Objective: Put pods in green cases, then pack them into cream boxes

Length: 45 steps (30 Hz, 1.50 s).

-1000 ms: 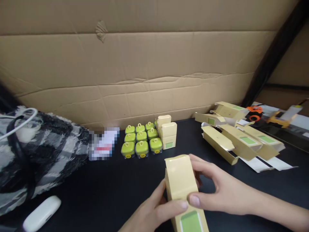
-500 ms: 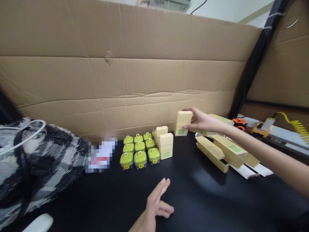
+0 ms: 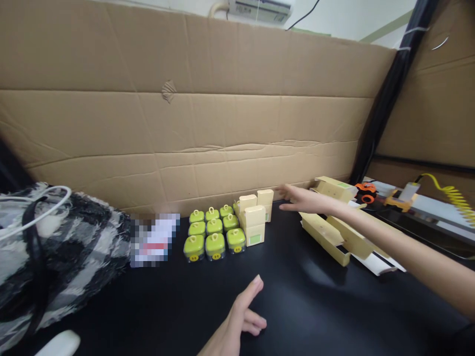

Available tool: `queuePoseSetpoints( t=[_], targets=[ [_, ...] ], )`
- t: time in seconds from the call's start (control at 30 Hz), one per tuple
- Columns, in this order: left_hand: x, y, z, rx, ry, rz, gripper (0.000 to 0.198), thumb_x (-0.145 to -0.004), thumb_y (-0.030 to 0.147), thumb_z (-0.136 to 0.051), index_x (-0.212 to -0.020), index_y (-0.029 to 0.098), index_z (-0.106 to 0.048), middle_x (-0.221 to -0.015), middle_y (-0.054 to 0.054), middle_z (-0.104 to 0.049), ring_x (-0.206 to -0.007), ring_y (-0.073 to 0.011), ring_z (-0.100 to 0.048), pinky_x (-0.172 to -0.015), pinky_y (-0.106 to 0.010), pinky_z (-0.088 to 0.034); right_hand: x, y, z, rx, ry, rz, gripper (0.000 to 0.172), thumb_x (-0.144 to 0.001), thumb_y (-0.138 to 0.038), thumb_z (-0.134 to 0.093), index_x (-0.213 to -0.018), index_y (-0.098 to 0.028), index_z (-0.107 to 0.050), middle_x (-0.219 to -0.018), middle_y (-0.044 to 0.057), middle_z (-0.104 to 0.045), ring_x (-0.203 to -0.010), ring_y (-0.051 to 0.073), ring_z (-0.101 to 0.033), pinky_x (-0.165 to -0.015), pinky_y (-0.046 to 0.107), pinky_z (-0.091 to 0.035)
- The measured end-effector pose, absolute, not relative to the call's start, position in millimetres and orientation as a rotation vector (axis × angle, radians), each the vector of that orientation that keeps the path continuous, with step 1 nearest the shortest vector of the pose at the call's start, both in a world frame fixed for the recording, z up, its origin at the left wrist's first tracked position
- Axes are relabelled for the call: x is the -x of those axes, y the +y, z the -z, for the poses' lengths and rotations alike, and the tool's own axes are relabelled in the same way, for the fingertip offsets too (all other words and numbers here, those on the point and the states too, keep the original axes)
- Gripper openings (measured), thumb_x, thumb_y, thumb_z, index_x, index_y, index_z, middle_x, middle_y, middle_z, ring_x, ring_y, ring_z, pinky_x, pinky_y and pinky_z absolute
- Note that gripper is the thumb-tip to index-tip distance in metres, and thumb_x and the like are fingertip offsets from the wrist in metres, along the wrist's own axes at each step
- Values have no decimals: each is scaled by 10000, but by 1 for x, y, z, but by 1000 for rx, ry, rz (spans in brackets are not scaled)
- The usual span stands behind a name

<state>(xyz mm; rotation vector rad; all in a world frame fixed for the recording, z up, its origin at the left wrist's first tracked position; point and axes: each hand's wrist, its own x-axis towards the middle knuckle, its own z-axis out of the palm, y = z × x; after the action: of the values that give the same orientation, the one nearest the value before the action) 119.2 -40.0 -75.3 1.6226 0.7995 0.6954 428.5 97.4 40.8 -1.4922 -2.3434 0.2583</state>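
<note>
Just right of a small upright cream box [image 3: 265, 199], my right hand [image 3: 301, 199] hangs with its fingers apart and nothing in them. That box stands behind two more cream boxes, the front one [image 3: 255, 226] bearing a green label. Left of the boxes, several small clear containers with lime-green lids [image 3: 215, 241] and ring handles stand in rows. My left hand [image 3: 243, 316] is low in the middle, above the black table [image 3: 156, 306], thumb and fingers apart and empty.
Unfolded cream cartons [image 3: 322, 232] lie at the right, near an orange-and-black object [image 3: 366, 192] and a yellow coiled cord [image 3: 458, 195]. A black-and-white shaggy cloth [image 3: 89, 247] is at the left beside a blurred packet [image 3: 159, 242]. A cardboard wall [image 3: 222, 123] closes the back.
My right hand has set the cream box down behind the other two and let go, drawing slightly right of it. My left hand has hardly moved.
</note>
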Motion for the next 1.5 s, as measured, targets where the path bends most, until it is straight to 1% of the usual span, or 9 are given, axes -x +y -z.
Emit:
queuePoseSetpoints(
  t=[0.2,0.4,0.6,0.8,0.9,1.03,1.17,1.33,1.5],
  targets=[
    [-119,-51,69,-1857,768,-733,747,-808,399,-676,-1458,359,-311,-1159,-57,-680,-929,-225,-685,-930,-425,-535,-460,36,-28,1849,-2356,55,296,-893,-427,-625,-1009,-155,-636,-1010,62,-662,-923,211,-635,-852,442,-501],
    [-121,-55,64,-2008,746,-763,705,-854,131,-551,-1436,411,-267,-1412,-55,-500,-1020,-162,-628,-933,-332,-531,-435,-9,-21,1686,-2478,-85,504,-853,-600,-564,-1099,-171,-657,-1071,144,-662,-915,304,-675,-787,432,-540],
    [-120,-51,71,-2068,725,-755,720,-857,129,-524,-1436,415,-206,-1389,-61,-501,-1023,-177,-620,-925,-363,-545,-419,-36,-31,1462,-2467,-293,492,-900,-489,-549,-1330,-252,-509,-1459,108,-435,-1296,300,-476,-1034,437,-435],
    [-122,-56,67,-2092,737,-804,695,-868,161,-517,-1427,409,-188,-1272,-56,-515,-959,-177,-609,-888,-369,-548,-426,-25,-22,1509,-2468,-520,585,-828,-391,-644,-1341,-154,-494,-1181,152,-666,-1007,311,-670,-841,434,-551],
    [-125,-60,61,-2065,912,-949,711,-842,163,-556,-1403,412,-197,-1090,-17,-513,-893,-166,-575,-886,-378,-524,-422,-25,-25,1330,-2550,-650,618,-799,-282,-659,-1381,-214,-462,-1282,82,-618,-1119,236,-623,-929,321,-514],
    [-125,-63,56,-2038,987,-905,775,-759,165,-652,-1377,396,-246,-1226,-39,-490,-1003,-203,-562,-936,-405,-495,-407,-19,-29,1133,-2622,-778,684,-758,-211,-672,-1400,-206,-435,-1331,63,-584,-1181,202,-578,-984,279,-461],
    [-125,-63,54,-2012,975,-822,698,-831,183,-578,-1385,359,-191,-1341,-78,-456,-1190,-250,-528,-1015,-451,-452,-388,-7,-27,1142,-2578,-800,567,-699,-293,-752,-1215,-204,-533,-1073,30,-684,-930,189,-658,-794,266,-511],
    [-127,-64,56,-2306,1109,-1420,805,-738,105,-604,-1383,337,-183,-1493,-73,-232,-1390,-291,-259,-1115,-475,-300,-359,-18,-4,1367,-2329,-659,494,-642,-417,-775,-945,-220,-439,-807,-8,-630,-683,179,-602,-576,257,-425],
    [-123,-63,57,-2837,1074,-1246,656,-743,297,-712,-1327,359,-420,-1388,-57,-459,-1148,-307,-462,-1011,-442,-366,-345,-42,13,1399,-2216,-699,509,-617,-515,-768,-839,-226,-412,-838,29,-613,-754,224,-578,-668,324,-438]
  ],
)
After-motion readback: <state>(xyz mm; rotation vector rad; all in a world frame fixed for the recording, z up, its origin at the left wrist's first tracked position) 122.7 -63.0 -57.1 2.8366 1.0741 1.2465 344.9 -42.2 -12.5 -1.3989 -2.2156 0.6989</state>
